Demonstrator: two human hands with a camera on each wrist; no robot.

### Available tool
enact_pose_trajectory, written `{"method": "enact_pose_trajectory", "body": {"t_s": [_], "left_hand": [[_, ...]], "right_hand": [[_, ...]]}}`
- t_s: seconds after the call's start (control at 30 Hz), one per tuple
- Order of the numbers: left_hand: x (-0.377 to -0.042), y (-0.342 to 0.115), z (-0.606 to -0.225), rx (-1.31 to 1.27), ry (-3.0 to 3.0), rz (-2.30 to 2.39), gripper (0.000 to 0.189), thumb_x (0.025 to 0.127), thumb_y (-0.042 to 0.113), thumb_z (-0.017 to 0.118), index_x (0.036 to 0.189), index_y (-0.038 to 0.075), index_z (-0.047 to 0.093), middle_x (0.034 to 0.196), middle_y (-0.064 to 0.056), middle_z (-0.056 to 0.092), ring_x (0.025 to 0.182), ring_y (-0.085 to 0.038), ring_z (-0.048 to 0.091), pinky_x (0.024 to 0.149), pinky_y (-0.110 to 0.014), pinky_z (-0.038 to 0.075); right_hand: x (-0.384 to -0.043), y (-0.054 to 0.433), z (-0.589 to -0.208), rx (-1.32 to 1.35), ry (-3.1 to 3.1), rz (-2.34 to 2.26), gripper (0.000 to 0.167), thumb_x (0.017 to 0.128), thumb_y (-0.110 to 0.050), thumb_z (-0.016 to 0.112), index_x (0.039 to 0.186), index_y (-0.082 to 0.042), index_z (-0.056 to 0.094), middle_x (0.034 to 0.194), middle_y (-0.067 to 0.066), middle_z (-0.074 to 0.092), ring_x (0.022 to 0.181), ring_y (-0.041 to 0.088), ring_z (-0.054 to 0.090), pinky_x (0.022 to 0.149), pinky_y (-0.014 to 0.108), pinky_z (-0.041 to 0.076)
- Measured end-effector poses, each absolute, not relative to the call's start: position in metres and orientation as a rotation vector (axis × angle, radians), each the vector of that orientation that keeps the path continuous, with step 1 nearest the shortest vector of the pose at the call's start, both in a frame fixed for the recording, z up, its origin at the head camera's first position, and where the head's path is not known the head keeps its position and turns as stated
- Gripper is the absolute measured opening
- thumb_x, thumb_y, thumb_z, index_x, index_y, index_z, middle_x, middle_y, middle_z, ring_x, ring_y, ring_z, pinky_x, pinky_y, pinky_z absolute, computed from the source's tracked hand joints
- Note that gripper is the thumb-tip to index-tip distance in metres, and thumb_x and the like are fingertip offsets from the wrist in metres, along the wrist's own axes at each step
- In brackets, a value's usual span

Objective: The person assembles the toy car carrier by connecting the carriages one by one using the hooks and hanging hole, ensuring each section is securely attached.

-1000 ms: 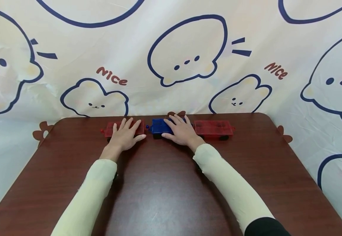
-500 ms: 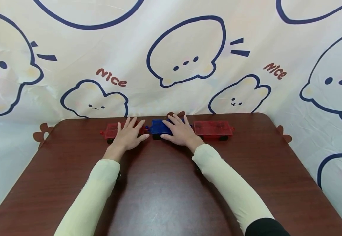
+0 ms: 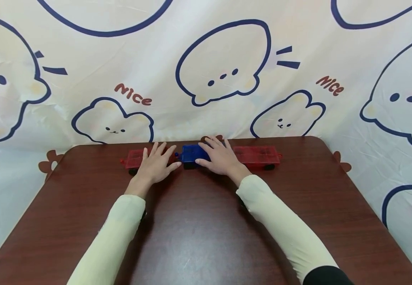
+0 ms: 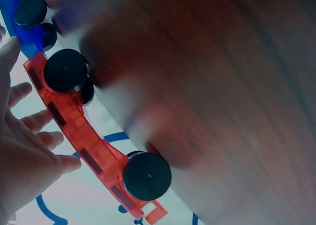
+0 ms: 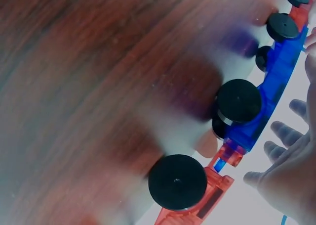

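Observation:
Three toy train wagons with black wheels stand in a row along the table's far edge: a red wagon [image 3: 133,159] at left, a blue wagon [image 3: 190,154] in the middle, another red wagon [image 3: 259,155] at right. My left hand [image 3: 155,165], fingers spread, lies over the right part of the left red wagon and hides it. Over the blue wagon's right part is my right hand [image 3: 223,159], its fingers extended. In the right wrist view, a coupling [image 5: 229,155] links the blue wagon to a red one. Whether my fingers touch the wagons I cannot tell.
The dark brown wooden table [image 3: 188,237] reaches toward me. Right behind the wagons hangs a pale cloth [image 3: 199,118] printed with cartoon figures, which also covers both sides.
My left hand has shifted slightly right along the left red wagon. The right hand has moved a little right, toward the right red wagon. The wagons stay about where they were.

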State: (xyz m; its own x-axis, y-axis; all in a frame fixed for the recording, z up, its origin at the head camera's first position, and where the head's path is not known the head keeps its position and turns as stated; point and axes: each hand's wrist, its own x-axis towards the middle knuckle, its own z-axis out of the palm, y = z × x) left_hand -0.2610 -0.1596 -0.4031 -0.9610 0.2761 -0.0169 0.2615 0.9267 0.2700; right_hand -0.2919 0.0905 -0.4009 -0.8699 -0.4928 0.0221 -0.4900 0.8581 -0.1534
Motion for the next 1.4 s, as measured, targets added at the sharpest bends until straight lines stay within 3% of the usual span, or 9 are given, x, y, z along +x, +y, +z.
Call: {"method": "enact_pose_trajectory", "body": {"t_s": [0.4,0.97,1.4], "left_hand": [[-0.259,-0.151,-0.400,0.458,3.054,0.393,0.070,0.103,0.054,0.049,0.159,0.016,0.035,0.165,-0.020,0.023,0.154,-0.040,0.004,0.117,-0.067,-0.002],[-0.261,-0.134,-0.398,0.474,3.077,0.343,0.070,0.102,0.055,0.050,0.160,0.017,0.035,0.164,-0.018,0.027,0.154,-0.038,0.009,0.118,-0.067,0.005],[-0.266,-0.117,-0.397,0.499,3.077,0.360,0.071,0.101,0.056,0.053,0.160,0.020,0.035,0.163,-0.016,0.029,0.154,-0.038,0.009,0.118,-0.066,0.004]], "right_hand": [[-0.287,0.100,-0.391,-0.768,3.057,-0.321,0.073,0.100,-0.062,0.048,0.159,-0.021,0.037,0.163,0.010,0.033,0.153,0.031,0.019,0.119,0.064,0.013],[-0.280,0.122,-0.387,-0.755,3.074,-0.350,0.070,0.101,-0.060,0.049,0.157,-0.018,0.042,0.160,0.010,0.039,0.150,0.032,0.028,0.118,0.063,0.016],[-0.277,0.147,-0.388,-0.717,3.082,-0.410,0.071,0.100,-0.057,0.052,0.156,-0.015,0.042,0.160,0.013,0.038,0.150,0.036,0.026,0.119,0.064,0.014]]}}
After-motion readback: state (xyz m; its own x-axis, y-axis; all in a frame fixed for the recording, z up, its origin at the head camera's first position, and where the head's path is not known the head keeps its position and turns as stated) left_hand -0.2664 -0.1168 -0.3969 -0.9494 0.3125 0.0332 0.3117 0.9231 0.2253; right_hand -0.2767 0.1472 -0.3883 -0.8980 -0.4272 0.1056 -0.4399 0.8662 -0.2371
